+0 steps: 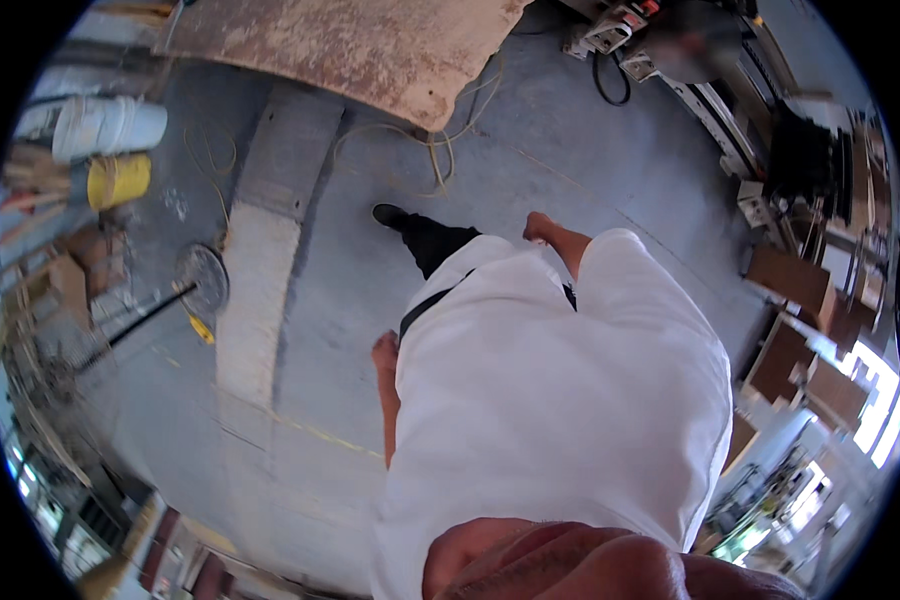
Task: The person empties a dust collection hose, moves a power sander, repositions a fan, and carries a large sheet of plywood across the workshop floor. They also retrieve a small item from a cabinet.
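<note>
My right hand [538, 228] is held forward of my white shirt, over the grey floor. Its fingers look curled in, and nothing shows in them. By my left hip hangs my left hand [385, 350], small and partly turned away, so its fingers cannot be made out. Neither hand touches any object that I can see. The nearest thing ahead of them is a yellow cord [435, 165], looped on the floor below the corner of a worn brown tabletop [370, 50].
To the left stand a white bucket [110, 128], a yellow bucket [120, 181] and a round metal base [202, 280] with a black pole. Machinery [705, 110] lines the far right. Brown boxes [790, 280] sit along the right. A pale strip [255, 290] crosses the floor.
</note>
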A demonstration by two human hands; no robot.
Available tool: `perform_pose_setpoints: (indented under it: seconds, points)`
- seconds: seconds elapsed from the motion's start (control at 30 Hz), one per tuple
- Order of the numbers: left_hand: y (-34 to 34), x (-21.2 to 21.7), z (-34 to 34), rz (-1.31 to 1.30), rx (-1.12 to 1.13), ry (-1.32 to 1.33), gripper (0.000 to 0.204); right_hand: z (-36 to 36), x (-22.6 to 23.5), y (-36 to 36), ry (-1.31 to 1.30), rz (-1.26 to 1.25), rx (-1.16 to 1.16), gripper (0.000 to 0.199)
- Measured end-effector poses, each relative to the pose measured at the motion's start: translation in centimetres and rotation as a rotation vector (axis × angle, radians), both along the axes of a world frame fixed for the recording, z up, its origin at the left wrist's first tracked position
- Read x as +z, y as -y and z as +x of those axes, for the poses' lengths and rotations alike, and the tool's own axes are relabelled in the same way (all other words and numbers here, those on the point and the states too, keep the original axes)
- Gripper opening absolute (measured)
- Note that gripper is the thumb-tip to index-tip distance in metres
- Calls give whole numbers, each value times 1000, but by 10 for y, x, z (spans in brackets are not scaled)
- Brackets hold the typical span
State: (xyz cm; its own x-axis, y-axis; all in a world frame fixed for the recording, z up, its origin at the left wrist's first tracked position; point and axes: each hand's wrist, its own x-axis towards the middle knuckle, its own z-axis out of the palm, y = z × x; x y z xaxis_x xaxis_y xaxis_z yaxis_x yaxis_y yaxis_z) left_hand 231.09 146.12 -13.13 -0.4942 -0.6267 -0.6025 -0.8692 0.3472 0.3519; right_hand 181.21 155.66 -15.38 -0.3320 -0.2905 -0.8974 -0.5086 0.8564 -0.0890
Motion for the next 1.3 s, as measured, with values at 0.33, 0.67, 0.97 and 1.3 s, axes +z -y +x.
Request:
perform_pose_setpoints:
  seconds: [0.33,0.67,0.97,1.3]
  points:
    - [212,51,86,271,1106,-324,19,77,-15,253,157,-417,226,26]
    - [388,48,121,309,1595,-557,27,121,45,554,136,-747,301,22]
    - [584,16,209,641,1281,-320,12,187,42,613,62,-416,123,27]
    - [914,43,80,491,778,-428,17,196,58,643,105,-605,-1215,78]
